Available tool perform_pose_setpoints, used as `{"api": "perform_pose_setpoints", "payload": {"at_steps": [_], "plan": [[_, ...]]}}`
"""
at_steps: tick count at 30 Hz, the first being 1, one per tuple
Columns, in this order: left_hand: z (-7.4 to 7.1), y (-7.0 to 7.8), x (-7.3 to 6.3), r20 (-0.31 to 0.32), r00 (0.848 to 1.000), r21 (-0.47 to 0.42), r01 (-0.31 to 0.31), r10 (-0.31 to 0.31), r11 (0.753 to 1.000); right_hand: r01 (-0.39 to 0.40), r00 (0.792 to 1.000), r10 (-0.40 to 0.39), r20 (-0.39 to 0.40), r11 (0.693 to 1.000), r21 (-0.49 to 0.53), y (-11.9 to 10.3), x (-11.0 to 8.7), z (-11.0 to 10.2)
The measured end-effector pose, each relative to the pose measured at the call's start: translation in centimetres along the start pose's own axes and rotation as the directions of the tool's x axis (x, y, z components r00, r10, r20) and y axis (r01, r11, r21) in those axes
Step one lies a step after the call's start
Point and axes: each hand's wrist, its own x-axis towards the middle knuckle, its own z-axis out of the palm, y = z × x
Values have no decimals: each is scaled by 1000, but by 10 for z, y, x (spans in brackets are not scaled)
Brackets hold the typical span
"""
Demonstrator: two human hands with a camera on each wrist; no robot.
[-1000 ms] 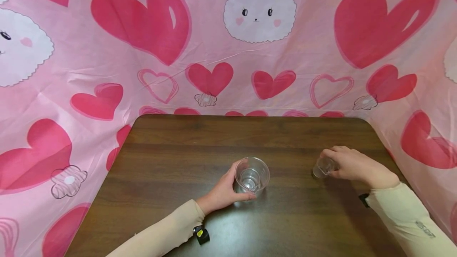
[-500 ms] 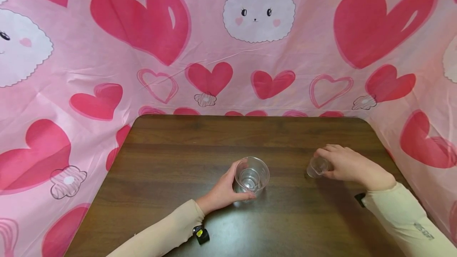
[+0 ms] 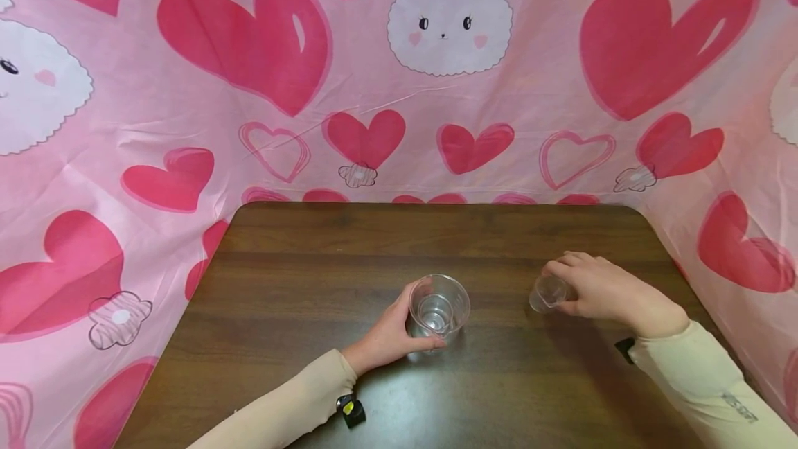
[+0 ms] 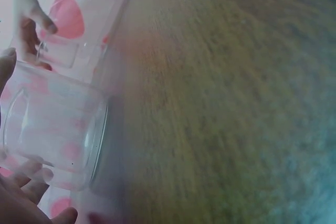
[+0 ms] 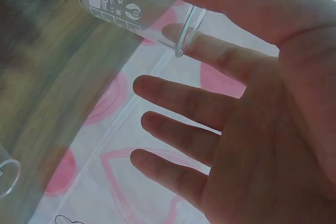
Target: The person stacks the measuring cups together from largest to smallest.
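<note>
In the head view my left hand point(image 3: 395, 328) curls round a large clear beaker point(image 3: 460, 305), which stands upright near the middle of the table. To its right, my right hand point(image 3: 605, 294) pinches a small clear glass beaker point(image 3: 545, 295) near the rim between thumb and index finger. White print on this small beaker point(image 5: 113, 3) reads 50ml in the right wrist view; the other fingers point(image 5: 181, 137) spread away from it. The left wrist view has the large beaker point(image 4: 58, 124) in front, with the right hand point(image 4: 29, 22) beyond.
A dark brown wooden table point(image 3: 299, 248) lies under both hands. Pink cloth point(image 3: 368, 54) with hearts and rabbits hangs behind it and along both sides. Each sleeve has a black wrist device point(image 3: 351, 409) at its cuff.
My right hand has moved a little left with the small beaker, closer to the large one. The left hand and the large beaker have stayed in place.
</note>
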Motion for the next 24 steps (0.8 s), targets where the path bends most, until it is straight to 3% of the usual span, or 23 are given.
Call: {"api": "perform_pose_setpoints", "payload": {"at_steps": [24], "plan": [[0, 2, 0, 7, 1000, -9, 1, -1, 1000, 18, 1000, -18, -25, 1000, -4, -17, 0, -7]]}}
